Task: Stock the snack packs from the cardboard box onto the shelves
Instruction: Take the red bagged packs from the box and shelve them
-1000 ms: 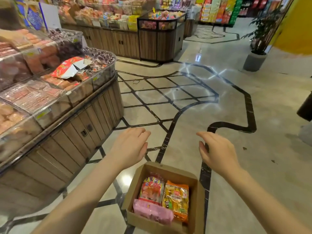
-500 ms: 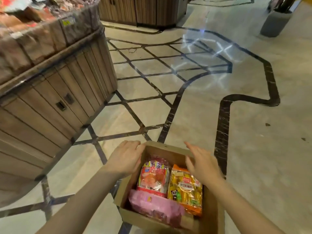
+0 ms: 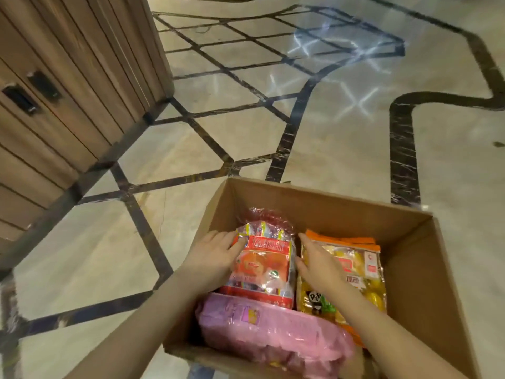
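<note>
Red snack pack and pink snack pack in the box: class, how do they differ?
The red snack pack has clear film with printed panels; the pink snack pack is a plain pale colour. The red one lies farther from the camera, the left hand touching it; the pink one lies nearest, untouched. Both lie in the cardboard box.

The open cardboard box [image 3: 322, 212] sat on the floor; inside lay a red snack pack [image 3: 262, 266], a yellow pack [image 3: 360, 274] beside it, a pink pack [image 3: 273, 335] nearest.
</note>
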A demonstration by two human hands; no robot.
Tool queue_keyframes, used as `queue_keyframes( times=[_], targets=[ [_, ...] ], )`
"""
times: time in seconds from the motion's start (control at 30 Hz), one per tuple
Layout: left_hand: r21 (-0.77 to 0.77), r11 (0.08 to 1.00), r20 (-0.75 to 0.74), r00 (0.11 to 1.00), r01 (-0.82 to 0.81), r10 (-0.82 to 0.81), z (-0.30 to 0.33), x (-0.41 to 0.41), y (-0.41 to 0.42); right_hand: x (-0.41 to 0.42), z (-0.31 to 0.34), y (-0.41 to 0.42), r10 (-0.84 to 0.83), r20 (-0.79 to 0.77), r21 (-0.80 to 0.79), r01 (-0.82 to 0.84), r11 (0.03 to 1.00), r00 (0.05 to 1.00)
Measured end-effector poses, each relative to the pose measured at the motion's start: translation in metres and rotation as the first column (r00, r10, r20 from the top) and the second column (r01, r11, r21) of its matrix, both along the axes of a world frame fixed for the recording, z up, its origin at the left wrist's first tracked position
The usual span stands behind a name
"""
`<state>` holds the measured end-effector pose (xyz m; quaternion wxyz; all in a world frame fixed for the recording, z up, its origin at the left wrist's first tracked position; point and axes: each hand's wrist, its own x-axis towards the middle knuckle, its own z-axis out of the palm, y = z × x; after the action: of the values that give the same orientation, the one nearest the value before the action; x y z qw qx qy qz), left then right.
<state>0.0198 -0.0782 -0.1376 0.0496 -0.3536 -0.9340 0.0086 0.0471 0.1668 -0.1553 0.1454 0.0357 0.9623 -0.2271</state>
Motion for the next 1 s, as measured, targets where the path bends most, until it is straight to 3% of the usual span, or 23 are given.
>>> queue_keyframes(
  times=[0.2,0.5,0.63,0.77,0.87,1.0],
  targets=[
    [-0.001,1.0,0.01,1.0,-0.021,0.021,-0.007,0.005,-0.007,-0.001,-0.049,-0.024,-0.179,0.223,-0.295,0.241,0.924,0.958],
    [0.012,0.999,0.076,0.996,-0.047,0.046,0.004,0.012,-0.007,-0.001,-0.065,-0.062,-0.368,0.321,-0.462,0.484,0.744,0.873],
    [0.006,0.998,0.083,0.995,-0.056,0.056,0.002,0.011,-0.007,0.002,-0.065,-0.059,-0.441,0.247,-0.486,0.504,0.714,0.863],
    [0.056,0.997,0.082,0.995,-0.055,0.05,0.001,0.011,-0.008,0.006,-0.048,-0.055,-0.398,0.111,-0.457,0.403,0.793,0.91],
    [0.141,0.986,0.15,0.986,-0.093,0.072,0.007,0.011,-0.007,0.008,-0.02,-0.041,-0.35,-0.064,-0.402,0.297,0.866,0.934],
    [0.302,0.911,0.351,0.921,-0.281,0.168,0.016,0.014,-0.004,0.013,0.029,-0.02,-0.344,-0.209,-0.468,0.215,0.857,0.916]
  ],
)
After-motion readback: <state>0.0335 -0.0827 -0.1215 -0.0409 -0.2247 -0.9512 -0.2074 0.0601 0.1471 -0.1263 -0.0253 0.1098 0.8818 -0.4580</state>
